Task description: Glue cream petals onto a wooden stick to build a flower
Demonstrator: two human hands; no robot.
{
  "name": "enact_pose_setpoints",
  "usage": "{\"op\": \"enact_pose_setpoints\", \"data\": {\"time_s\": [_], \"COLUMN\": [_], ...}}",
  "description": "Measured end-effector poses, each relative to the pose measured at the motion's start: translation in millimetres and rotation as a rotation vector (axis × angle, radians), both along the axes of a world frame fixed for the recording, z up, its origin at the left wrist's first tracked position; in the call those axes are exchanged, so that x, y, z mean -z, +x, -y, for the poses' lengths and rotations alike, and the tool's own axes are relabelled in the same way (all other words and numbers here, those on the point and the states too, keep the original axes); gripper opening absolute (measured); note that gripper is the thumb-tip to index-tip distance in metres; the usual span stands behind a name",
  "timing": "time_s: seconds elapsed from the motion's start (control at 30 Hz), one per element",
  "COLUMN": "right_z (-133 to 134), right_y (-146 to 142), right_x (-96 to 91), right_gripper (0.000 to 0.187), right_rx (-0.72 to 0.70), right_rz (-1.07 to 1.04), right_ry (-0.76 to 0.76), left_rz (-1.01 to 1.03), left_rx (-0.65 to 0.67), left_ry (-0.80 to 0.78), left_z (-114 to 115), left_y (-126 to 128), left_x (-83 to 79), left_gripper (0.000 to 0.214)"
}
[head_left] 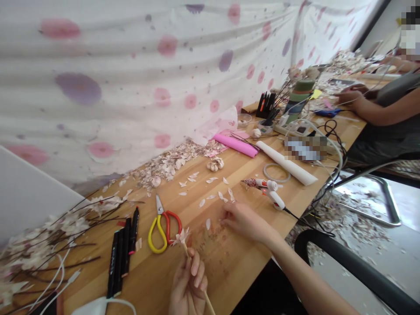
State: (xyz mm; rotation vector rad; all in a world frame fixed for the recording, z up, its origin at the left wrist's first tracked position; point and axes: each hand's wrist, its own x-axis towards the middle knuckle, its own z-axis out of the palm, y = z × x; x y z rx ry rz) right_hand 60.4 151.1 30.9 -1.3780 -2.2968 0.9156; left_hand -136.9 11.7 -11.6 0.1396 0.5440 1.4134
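Observation:
My left hand [189,284] is closed round a thin wooden stick [197,275] at the bottom middle of the view. A small pale flower [181,237] sits on the stick's upper end, just right of the scissors. My right hand [244,222] reaches onto the wooden table [229,258], its fingertips pinched at a loose white petal [208,224]. More petals [226,195] lie scattered just beyond that hand.
Yellow-and-red scissors [162,225] and black markers [123,253] lie left of my hands. A glue gun [269,192], a white roll [288,164], a pink roll [236,145] and a petal heap [167,166] lie farther off. Flower branches [49,236] are far left. Another person's hand [352,98] works far right.

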Motion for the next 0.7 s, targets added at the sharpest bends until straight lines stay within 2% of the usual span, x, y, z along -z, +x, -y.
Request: {"op": "enact_pose_setpoints", "data": {"time_s": [0.07, 0.17, 0.23, 0.3, 0.4, 0.5, 0.6, 0.7], "right_z": [-1, -8, -15, -22, -27, -28, -28, -30], "right_y": [2, 0, -6, -12, -21, -25, -28, -31], "right_x": [-18.8, -63.9, -99.2, -131.5, -163.6, -172.5, -167.9, -162.9], "right_gripper": [0.009, 0.010, 0.014, 0.010, 0.007, 0.004, 0.006, 0.008], "right_rx": [-0.058, -0.199, -0.304, -0.387, -0.385, -0.318, -0.290, -0.255], "right_rz": [-0.058, -0.142, -0.225, -0.371, -0.613, -0.828, -0.977, -1.037], "right_ry": [-0.010, 0.010, 0.059, 0.144, 0.272, 0.346, 0.378, 0.442], "left_rz": [-0.014, -0.045, -0.120, -0.234, -0.347, -0.389, -0.387, -0.404], "left_rx": [0.002, -0.020, -0.039, -0.033, -0.045, -0.051, -0.024, -0.024], "left_ry": [-0.003, 0.035, 0.081, 0.093, 0.153, 0.176, 0.169, 0.159], "left_z": [-2, -14, -27, -41, -59, -72, -80, -83], "left_y": [-3, -9, -12, -12, -8, -1, 5, 12], "left_x": [-4.3, -23.4, -47.2, -77.6, -122.6, -151.8, -166.3, -177.5], "left_gripper": [0.019, 0.017, 0.018, 0.016, 0.018, 0.027, 0.025, 0.026]}}
